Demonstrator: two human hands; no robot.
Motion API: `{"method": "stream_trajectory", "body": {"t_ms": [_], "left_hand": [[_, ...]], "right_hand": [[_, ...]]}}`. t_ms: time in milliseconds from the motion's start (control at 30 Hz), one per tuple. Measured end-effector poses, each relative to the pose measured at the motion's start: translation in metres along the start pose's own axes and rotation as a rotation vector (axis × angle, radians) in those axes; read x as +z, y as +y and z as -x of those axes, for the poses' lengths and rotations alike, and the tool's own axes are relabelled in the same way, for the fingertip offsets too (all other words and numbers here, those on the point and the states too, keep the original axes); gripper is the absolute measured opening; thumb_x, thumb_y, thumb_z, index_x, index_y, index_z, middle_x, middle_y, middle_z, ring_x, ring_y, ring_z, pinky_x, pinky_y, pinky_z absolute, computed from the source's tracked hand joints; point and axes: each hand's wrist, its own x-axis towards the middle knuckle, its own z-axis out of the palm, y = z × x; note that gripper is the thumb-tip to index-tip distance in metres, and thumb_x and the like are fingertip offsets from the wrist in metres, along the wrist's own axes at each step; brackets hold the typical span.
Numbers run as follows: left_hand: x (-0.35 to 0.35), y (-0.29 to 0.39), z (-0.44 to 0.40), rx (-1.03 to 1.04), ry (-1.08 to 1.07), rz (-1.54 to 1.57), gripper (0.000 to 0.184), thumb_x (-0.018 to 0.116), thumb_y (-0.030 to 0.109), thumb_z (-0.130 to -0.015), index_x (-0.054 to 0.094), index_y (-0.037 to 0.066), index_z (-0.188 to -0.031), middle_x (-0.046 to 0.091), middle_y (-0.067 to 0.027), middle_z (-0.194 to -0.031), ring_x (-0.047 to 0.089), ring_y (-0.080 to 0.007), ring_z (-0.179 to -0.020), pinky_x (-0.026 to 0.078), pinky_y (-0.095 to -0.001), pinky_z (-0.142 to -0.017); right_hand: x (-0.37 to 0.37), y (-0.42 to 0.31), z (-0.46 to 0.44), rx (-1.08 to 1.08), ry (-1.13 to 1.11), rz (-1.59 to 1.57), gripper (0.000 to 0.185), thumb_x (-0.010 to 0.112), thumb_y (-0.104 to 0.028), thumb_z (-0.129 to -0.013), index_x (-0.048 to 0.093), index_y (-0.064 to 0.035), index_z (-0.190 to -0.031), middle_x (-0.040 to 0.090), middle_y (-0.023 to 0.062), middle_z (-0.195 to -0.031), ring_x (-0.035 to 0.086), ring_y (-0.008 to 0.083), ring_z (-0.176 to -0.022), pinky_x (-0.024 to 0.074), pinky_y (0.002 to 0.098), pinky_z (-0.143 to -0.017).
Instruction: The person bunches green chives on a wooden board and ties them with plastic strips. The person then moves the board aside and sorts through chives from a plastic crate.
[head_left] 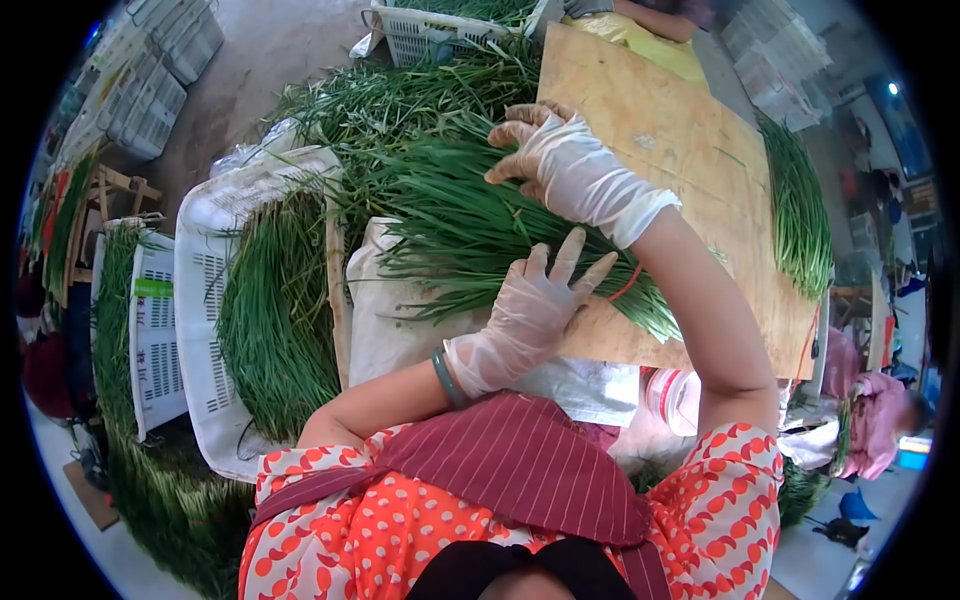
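Observation:
A loose bundle of long green leafy stalks lies across the edge of the wooden board, its pale ends toward the lower right and a red band around it near those ends. My left hand, in a thin whitish glove, rests against the near side of the bundle with its fingers apart. Over the far side is my gloved right hand, fingers spread and slightly bent, touching or just above the leaves. Neither hand visibly grips anything.
The wooden board extends to the right, with another bundle at its edge. Leaves pile up behind. A white crate of stalks stands left, another crate at the back. A person's arm shows beyond the board.

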Motion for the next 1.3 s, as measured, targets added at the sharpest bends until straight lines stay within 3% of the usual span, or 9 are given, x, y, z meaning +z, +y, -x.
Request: {"method": "stream_trajectory", "body": {"t_ms": [200, 367, 567, 600, 767, 833, 1033, 1167, 1300], "left_hand": [[-0.002, -0.002, 0.005, 0.004, -0.015, 0.030, 0.063, 0.060, 0.031, -0.079, 0.038, 0.029, -0.137, 0.038, -0.0140, -0.136, 0.051, -0.0301, -0.093, 0.047, -0.0379, -0.072], [0.003, -0.001, 0.012, 0.024, 0.081, 0.017, 0.055, 0.057, 0.024, -0.080, 0.045, 0.028, -0.133, 0.041, -0.0143, -0.133, 0.052, -0.0294, -0.095, 0.047, -0.0353, -0.071], [0.002, -0.004, 0.012, 0.057, 0.091, -0.055, 0.052, 0.055, 0.022, -0.080, 0.048, 0.027, -0.131, 0.042, -0.0137, -0.133, 0.053, -0.0283, -0.095, 0.048, -0.0338, -0.071], [0.001, -0.004, 0.012, 0.058, 0.091, -0.056, 0.052, 0.055, 0.022, -0.080, 0.048, 0.027, -0.131, 0.042, -0.0137, -0.133, 0.053, -0.0283, -0.095, 0.048, -0.0338, -0.071], [-0.006, -0.007, 0.013, 0.016, 0.003, 0.063, 0.053, 0.058, 0.026, -0.078, 0.048, 0.025, -0.130, 0.043, -0.0117, -0.133, 0.052, -0.0272, -0.099, 0.046, -0.0361, -0.077], [-0.009, -0.010, 0.012, 0.017, -0.026, 0.081, 0.054, 0.058, 0.028, -0.077, 0.048, 0.023, -0.130, 0.043, -0.0111, -0.132, 0.051, -0.0270, -0.102, 0.045, -0.0363, -0.079], [-0.030, -0.005, 0.015, 0.088, 0.280, 0.064, 0.048, 0.058, 0.027, -0.079, 0.052, 0.013, -0.125, 0.050, -0.0147, -0.122, 0.052, -0.0289, -0.102, 0.043, -0.0371, -0.085], [0.009, 0.011, 0.023, -0.164, -0.352, 0.980, 0.045, 0.059, 0.027, -0.086, 0.050, 0.003, -0.122, 0.058, -0.0108, -0.102, 0.056, -0.0248, -0.084, 0.045, -0.0334, -0.081], [0.025, 0.017, 0.005, -0.825, -0.773, 2.168, 0.039, 0.053, 0.025, -0.092, 0.045, 0.002, -0.123, 0.055, -0.0073, -0.115, 0.051, -0.0171, -0.108, 0.040, -0.0312, -0.093]], "right_hand": [[-0.002, -0.006, -0.008, 0.028, -0.239, 0.442, 0.035, 0.062, -0.038, -0.075, 0.064, -0.0216, -0.106, 0.050, 0.0041, -0.130, 0.033, 0.0255, -0.129, 0.0244, 0.0395, -0.107], [-0.034, 0.005, -0.022, -0.020, 0.030, 0.051, 0.008, 0.069, -0.021, -0.069, 0.070, -0.0217, -0.077, 0.066, -0.0012, -0.096, 0.051, 0.0173, -0.111, 0.0267, 0.0416, -0.104], [-0.076, 0.029, -0.091, 0.059, 0.086, -0.523, 0.016, 0.061, -0.022, -0.080, 0.071, -0.0119, -0.086, 0.068, 0.0068, -0.082, 0.063, 0.0248, -0.084, 0.0491, 0.0325, -0.075], [-0.073, 0.055, -0.132, -0.169, 0.160, 0.349, 0.026, 0.058, -0.022, -0.082, 0.063, -0.0037, -0.099, 0.062, 0.0199, -0.103, 0.061, 0.0335, -0.091, 0.0481, 0.0385, -0.078], [-0.085, 0.065, -0.088, 0.053, 0.514, 0.475, 0.046, 0.065, -0.027, -0.079, 0.055, 0.0027, -0.112, 0.062, 0.0200, -0.106, 0.063, 0.0272, -0.093, 0.0509, 0.0307, -0.078], [-0.066, 0.081, -0.054, 0.057, 0.115, -0.074, 0.024, 0.058, -0.027, -0.084, 0.069, -0.0098, -0.095, 0.068, 0.0095, -0.091, 0.063, 0.0237, -0.085, 0.0478, 0.0348, -0.077], [-0.012, 0.099, 0.063, 0.592, -0.766, -0.499, 0.089, 0.060, -0.065, -0.073, 0.044, 0.0028, -0.129, 0.054, 0.0186, -0.123, 0.052, 0.0252, -0.113, 0.0371, 0.0320, -0.099], [0.001, 0.093, 0.106, 0.727, -0.708, -0.863, 0.085, 0.066, -0.057, -0.073, 0.044, 0.0044, -0.128, 0.054, 0.0177, -0.122, 0.052, 0.0223, -0.111, 0.0380, 0.0314, -0.098], [-0.001, 0.066, 0.119, 0.592, -0.697, -0.985, 0.080, 0.079, -0.037, -0.067, 0.045, 0.0044, -0.126, 0.057, 0.0147, -0.118, 0.053, 0.0204, -0.108, 0.0406, 0.0298, -0.094]]}}
